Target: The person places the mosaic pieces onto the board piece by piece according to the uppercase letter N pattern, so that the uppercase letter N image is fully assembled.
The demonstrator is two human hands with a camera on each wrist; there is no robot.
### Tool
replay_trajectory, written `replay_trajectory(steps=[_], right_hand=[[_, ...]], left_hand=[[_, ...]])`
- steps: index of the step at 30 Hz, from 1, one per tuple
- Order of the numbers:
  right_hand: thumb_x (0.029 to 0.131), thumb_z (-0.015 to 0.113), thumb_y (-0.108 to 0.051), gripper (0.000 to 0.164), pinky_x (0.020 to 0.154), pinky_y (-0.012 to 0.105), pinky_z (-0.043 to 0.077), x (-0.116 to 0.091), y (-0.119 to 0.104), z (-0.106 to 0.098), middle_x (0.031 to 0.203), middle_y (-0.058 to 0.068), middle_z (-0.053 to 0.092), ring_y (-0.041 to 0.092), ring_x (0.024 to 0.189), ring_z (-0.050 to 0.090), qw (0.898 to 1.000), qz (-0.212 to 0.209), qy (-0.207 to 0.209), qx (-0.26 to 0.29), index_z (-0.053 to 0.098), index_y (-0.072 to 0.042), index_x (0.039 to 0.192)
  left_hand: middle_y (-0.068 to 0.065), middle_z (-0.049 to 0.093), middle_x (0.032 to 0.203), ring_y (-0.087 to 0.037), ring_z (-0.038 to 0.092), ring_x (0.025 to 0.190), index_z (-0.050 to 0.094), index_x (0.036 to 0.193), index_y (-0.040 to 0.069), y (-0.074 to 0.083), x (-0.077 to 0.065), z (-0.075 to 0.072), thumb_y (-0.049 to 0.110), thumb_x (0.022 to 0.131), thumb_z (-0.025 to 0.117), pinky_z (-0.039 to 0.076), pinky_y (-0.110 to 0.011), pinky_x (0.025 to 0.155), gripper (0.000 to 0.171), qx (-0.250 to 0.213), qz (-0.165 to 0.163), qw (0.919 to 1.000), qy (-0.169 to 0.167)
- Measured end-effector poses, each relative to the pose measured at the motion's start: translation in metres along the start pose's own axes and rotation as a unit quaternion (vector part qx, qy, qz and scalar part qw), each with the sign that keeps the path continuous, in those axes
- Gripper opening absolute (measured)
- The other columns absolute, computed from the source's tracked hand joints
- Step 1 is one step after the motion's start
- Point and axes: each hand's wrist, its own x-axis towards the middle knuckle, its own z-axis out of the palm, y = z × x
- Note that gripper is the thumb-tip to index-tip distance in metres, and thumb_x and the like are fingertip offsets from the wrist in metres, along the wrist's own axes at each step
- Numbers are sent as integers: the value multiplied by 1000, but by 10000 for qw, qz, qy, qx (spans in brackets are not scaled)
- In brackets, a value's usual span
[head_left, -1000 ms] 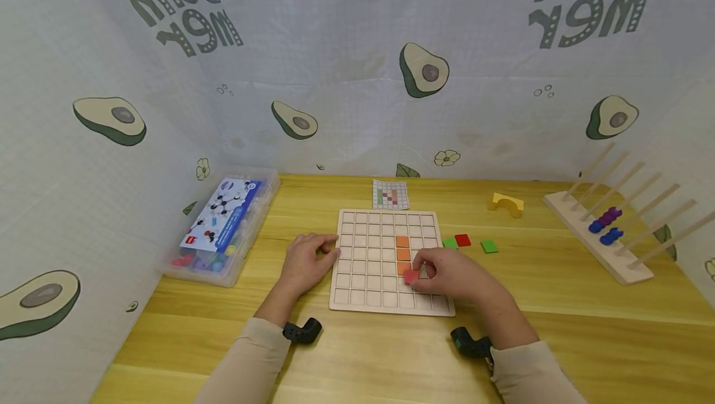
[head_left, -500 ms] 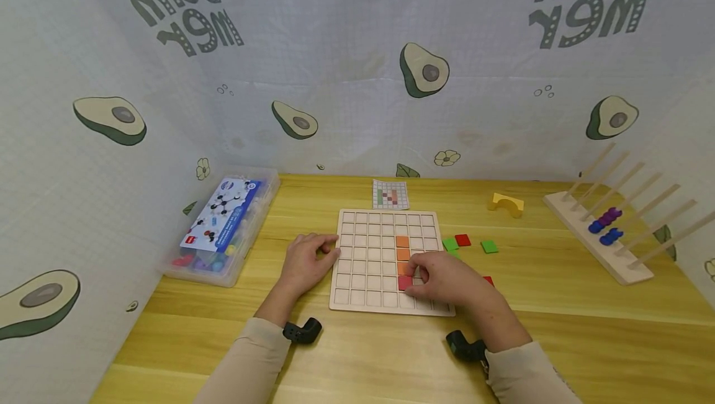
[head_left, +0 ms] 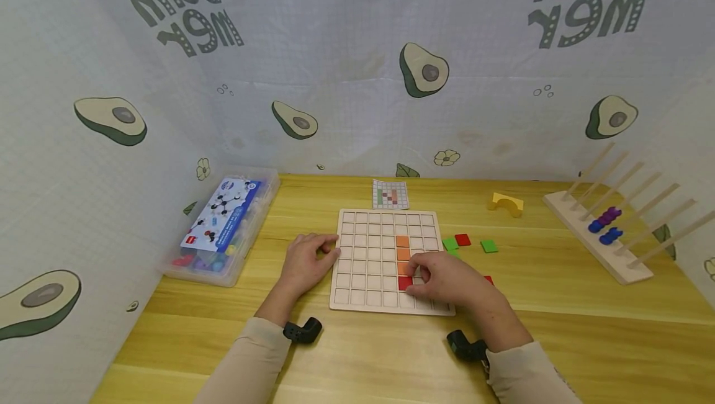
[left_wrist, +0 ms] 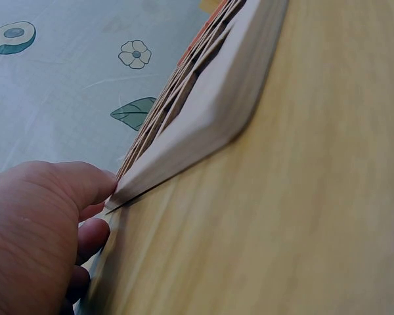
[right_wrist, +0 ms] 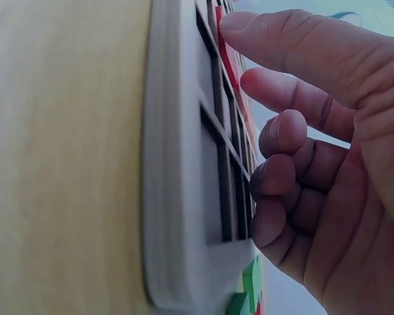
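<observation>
Nearest, two sleeved forearms reach over the wooden table toward a gridded wooden board. On the board's near right part rests the right hand, its outer fingers loosely curled; the forefinger is stretched out, its tip on a red tile that lies flat in a square of the grid. Nothing is pinched; the finger only presses down. From the right wrist view the same forefinger lies along the grid with a red edge just under its tip. Directly beyond the red tile, three orange tiles fill the same column, touching one another. At the board's left edge sits the left hand, fingers bent and their tips touching the rim, holding nothing. Just right of the board lie loose tiles, two green and one red, with another red one partly hidden behind the right hand. Farther back a small pattern card lies beyond the board. A clear plastic box stands far left, a yellow arch block far right, and a peg rack with blue and purple beads at the right edge.
</observation>
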Motion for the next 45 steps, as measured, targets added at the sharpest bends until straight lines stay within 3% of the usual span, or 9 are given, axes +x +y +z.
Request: replay_trajectory(steps=[6, 17, 26, 38, 45], right_hand=[[73, 77, -35, 25, 52, 28, 35, -1, 8, -9, 65, -1, 48, 14, 57, 44, 9981, 508, 22, 344, 60, -25, 89], [79, 73, -34, 40, 45, 29, 34, -6, 40, -36, 69, 3, 45, 17, 52, 40, 9950, 597, 187, 779, 57, -15, 111], [76, 74, -38, 52, 53, 30, 36, -8, 75, -56, 73, 3, 47, 18, 62, 44, 9956, 706, 513, 345, 55, -15, 119], [76, 72, -44, 61, 58, 32, 37, 2, 107, -71, 77, 5, 49, 20, 67, 46, 9955, 873, 171, 325, 52, -11, 123], [76, 74, -41, 60, 58, 32, 37, 11, 116, -74, 79, 7, 49, 22, 68, 46, 9931, 989, -41, 631, 52, -13, 125]], left_hand=[[13, 53, 78, -11, 42, 74, 68, 111, 20, 0, 0, 0, 36, 86, 63, 32, -32, 73, 30, 0, 4, 10000, 53], [14, 53, 78, -10, 43, 74, 69, 110, 21, -3, 2, 1, 35, 85, 64, 32, -32, 73, 29, -10, 95, 9998, 151], [14, 54, 78, -10, 43, 75, 68, 110, 21, -1, 3, 1, 35, 85, 64, 32, -32, 74, 29, -26, 70, 9999, 99], [13, 55, 79, -10, 43, 75, 68, 111, 21, -2, 2, 3, 36, 86, 63, 33, -32, 75, 29, 16, 65, 9999, 91], [14, 54, 79, -10, 44, 75, 68, 111, 22, -1, 0, 3, 35, 86, 64, 32, -32, 74, 28, 28, -4, 10000, 69]])
